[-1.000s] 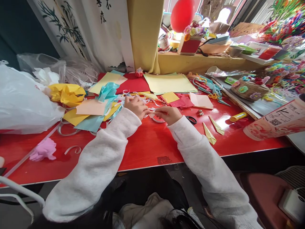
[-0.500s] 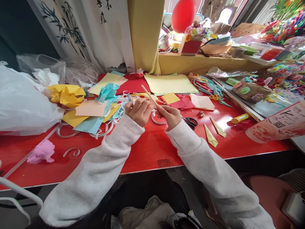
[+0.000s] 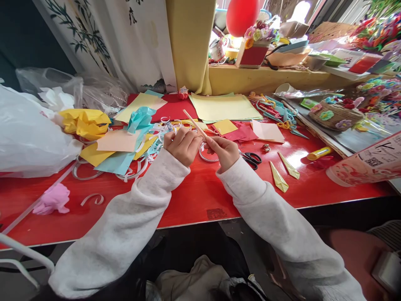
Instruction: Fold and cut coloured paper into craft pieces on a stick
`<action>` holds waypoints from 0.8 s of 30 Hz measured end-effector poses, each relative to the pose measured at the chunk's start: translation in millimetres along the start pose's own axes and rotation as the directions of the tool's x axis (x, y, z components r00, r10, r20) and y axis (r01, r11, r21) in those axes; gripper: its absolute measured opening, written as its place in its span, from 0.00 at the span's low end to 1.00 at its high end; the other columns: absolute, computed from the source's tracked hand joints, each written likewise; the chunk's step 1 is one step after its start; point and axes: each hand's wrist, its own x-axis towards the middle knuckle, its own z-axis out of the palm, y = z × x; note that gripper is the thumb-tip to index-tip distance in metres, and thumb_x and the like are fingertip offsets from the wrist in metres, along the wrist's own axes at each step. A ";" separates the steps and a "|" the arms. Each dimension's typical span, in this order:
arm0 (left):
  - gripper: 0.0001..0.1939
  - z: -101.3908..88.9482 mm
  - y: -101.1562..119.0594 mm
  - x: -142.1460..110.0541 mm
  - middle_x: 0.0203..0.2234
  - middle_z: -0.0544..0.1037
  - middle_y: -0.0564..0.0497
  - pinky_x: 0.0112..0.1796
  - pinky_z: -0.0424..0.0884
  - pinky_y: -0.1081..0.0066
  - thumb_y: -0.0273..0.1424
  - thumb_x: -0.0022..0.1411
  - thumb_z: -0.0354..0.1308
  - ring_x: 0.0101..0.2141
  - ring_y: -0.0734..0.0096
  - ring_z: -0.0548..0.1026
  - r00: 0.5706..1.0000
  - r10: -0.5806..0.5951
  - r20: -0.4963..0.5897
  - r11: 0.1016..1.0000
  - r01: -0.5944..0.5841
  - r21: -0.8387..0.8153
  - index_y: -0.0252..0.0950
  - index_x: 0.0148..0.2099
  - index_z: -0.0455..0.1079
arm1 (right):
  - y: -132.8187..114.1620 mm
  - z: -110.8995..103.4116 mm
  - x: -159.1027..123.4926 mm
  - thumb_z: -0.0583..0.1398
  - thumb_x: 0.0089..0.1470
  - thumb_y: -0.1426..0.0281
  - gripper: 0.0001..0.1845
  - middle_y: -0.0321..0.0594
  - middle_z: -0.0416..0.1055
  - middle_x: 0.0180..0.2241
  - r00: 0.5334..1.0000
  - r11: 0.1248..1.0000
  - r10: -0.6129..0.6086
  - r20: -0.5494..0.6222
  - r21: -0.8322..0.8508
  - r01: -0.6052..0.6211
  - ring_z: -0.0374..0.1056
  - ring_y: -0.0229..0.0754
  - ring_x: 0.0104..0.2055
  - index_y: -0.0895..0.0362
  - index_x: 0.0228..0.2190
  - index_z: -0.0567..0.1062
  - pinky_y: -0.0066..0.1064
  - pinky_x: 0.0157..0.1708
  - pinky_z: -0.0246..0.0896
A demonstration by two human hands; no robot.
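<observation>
Above the red table, my right hand [image 3: 224,150] pinches a thin, stiff, pale peach strip [image 3: 191,119], likely folded paper, which points up and to the left. My left hand [image 3: 183,144] is closed with its fingers curled, and its fingertips meet the same strip near the right hand's. The left palm is hidden. Just right of my right hand lie black-handled scissors [image 3: 251,160]. Beyond them are two folded pale yellow paper pieces [image 3: 278,177]. A ring of white tape or ribbon [image 3: 208,154] lies partly behind my hands.
Coloured paper sheets [image 3: 117,141] and curled white strips cover the table at left, beside a white plastic bag [image 3: 34,138]. Pale yellow sheets [image 3: 224,106] lie at the back. A yellow tube [image 3: 318,154] and a tilted pink-patterned cup [image 3: 363,165] stand at right.
The camera view has shifted slightly, so the table things appear a little displaced. Both hands stay on the strip in nearly the same pose.
</observation>
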 end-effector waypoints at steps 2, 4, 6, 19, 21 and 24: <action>0.14 0.0 4.2 -0.2 0.32 0.73 0.50 0.39 0.52 0.60 0.34 0.60 0.39 0.39 0.63 0.67 0.999 0.008 -0.048 0.999 -0.005 0.050 0.41 0.37 0.67 | -0.9 0.0 -0.9 0.57 0.40 0.57 0.18 0.35 0.64 0.19 1.000 1.000 -0.013 0.003 -0.020 0.013 0.57 0.29 0.20 0.60 0.26 0.73 0.23 0.20 0.56; 0.14 0.9 6.7 -0.4 0.31 0.73 0.50 0.38 0.52 0.60 0.33 0.60 0.40 0.38 0.63 0.68 0.996 0.006 -0.086 0.996 0.002 0.093 0.40 0.35 0.67 | -0.6 0.0 -1.3 0.57 0.41 0.58 0.18 0.34 0.64 0.18 1.000 0.999 -0.020 0.003 -0.032 0.020 0.57 0.29 0.20 0.61 0.26 0.73 0.23 0.20 0.56; 0.14 2.3 6.2 -0.3 0.31 0.73 0.49 0.38 0.52 0.60 0.33 0.60 0.39 0.38 0.63 0.67 0.995 -0.002 -0.097 0.995 0.012 0.102 0.40 0.35 0.67 | 0.2 -0.1 -1.4 0.57 0.41 0.58 0.18 0.34 0.63 0.18 1.000 0.999 -0.023 0.006 -0.035 0.023 0.57 0.29 0.19 0.61 0.26 0.72 0.23 0.20 0.56; 0.11 1.0 2.5 4.8 0.33 0.72 0.49 0.40 0.52 0.60 0.34 0.56 0.46 0.38 0.62 0.66 0.992 -0.064 -0.105 0.998 0.063 -0.009 0.39 0.34 0.68 | 2.8 -2.7 1.3 0.56 0.42 0.57 0.18 0.35 0.64 0.18 1.000 0.998 -0.025 0.016 -0.048 0.026 0.58 0.29 0.19 0.60 0.27 0.73 0.23 0.20 0.57; 0.11 2.3 2.6 7.3 0.33 0.72 0.50 0.41 0.54 0.62 0.36 0.54 0.48 0.39 0.63 0.65 0.978 -0.176 -0.113 0.983 0.168 -0.074 0.39 0.35 0.69 | 2.3 -3.5 2.3 0.56 0.42 0.57 0.18 0.35 0.64 0.19 1.000 0.999 -0.027 -0.002 -0.035 0.027 0.58 0.29 0.19 0.60 0.26 0.72 0.23 0.20 0.56; 0.13 7.5 -1.8 11.8 0.33 0.71 0.50 0.39 0.60 0.67 0.38 0.51 0.50 0.36 0.68 0.66 0.943 -0.333 -0.013 0.903 0.315 -0.291 0.37 0.36 0.69 | 2.0 -4.7 3.6 0.55 0.42 0.57 0.18 0.36 0.65 0.19 0.999 0.998 -0.032 -0.005 -0.047 0.032 0.58 0.29 0.19 0.60 0.25 0.72 0.23 0.19 0.56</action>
